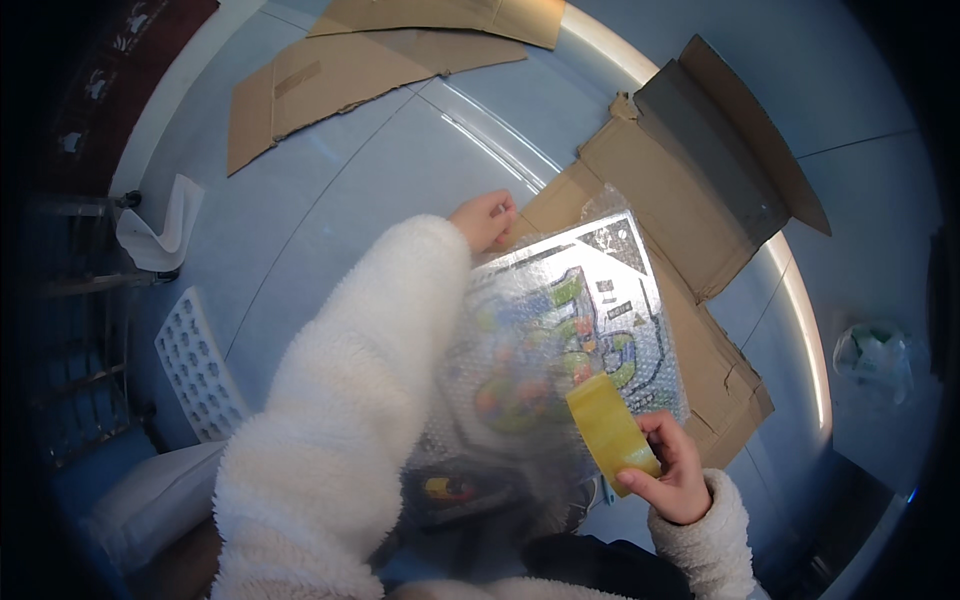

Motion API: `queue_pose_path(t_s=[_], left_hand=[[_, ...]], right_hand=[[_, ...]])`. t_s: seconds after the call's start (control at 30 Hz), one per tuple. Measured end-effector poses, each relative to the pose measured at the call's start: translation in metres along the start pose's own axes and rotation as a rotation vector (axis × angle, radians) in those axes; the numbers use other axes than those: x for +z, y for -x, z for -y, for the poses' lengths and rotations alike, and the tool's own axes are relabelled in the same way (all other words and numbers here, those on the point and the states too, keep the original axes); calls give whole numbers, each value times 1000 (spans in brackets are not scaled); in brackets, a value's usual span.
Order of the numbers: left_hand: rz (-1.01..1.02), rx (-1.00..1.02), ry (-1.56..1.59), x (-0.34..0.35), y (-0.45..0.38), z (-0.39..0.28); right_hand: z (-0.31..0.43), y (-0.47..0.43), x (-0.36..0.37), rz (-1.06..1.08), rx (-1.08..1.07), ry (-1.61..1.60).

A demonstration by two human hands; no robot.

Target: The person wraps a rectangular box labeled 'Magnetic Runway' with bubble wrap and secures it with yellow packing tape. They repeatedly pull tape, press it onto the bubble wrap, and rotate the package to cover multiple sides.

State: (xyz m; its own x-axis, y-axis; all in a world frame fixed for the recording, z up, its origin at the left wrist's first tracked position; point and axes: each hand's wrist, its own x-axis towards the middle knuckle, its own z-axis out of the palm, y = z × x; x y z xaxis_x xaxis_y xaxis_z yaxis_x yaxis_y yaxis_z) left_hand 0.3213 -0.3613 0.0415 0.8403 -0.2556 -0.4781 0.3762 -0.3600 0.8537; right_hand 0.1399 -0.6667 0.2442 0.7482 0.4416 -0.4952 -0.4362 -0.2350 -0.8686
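Observation:
My right hand [670,469] grips a roll of yellowish packing tape [611,435], held over the lower right part of a flat printed package. That package [559,330] is covered in bubble wrap and shows a colourful pattern on a shiny surface. My left hand [486,219], at the end of a fluffy white sleeve, is at the package's upper left edge with its fingers curled. Whether it pinches the wrap or a strip of tape cannot be told. A flattened cardboard sheet [694,360] lies beneath the package's right side.
An opened cardboard piece [701,172] with a raised flap lies at the upper right. More flat cardboard [352,82] is on the tiled floor at the top. Left are a white perforated panel [199,367], a curved white sheet [161,232] and a metal rack [86,360]. A plastic bag [874,356] sits far right.

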Motion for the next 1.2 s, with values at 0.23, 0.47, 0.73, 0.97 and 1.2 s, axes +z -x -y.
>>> queue_pose_path(t_s=[0.23, 0.47, 0.73, 0.97, 1.2], left_hand=[[4, -11, 30, 3, -1, 1], [63, -44, 7, 6, -5, 8], [143, 10, -27, 11, -16, 20], [-120, -10, -440, 4, 1, -13], [-173, 647, -684, 21, 86, -42]], right_hand=[[-2, 0, -1, -9, 5, 5], [2, 1, 0, -35, 26, -37], [1, 1, -2, -6, 21, -4], [0, 1, -2, -11, 1, 33], [-9, 4, -6, -9, 18, 62]])
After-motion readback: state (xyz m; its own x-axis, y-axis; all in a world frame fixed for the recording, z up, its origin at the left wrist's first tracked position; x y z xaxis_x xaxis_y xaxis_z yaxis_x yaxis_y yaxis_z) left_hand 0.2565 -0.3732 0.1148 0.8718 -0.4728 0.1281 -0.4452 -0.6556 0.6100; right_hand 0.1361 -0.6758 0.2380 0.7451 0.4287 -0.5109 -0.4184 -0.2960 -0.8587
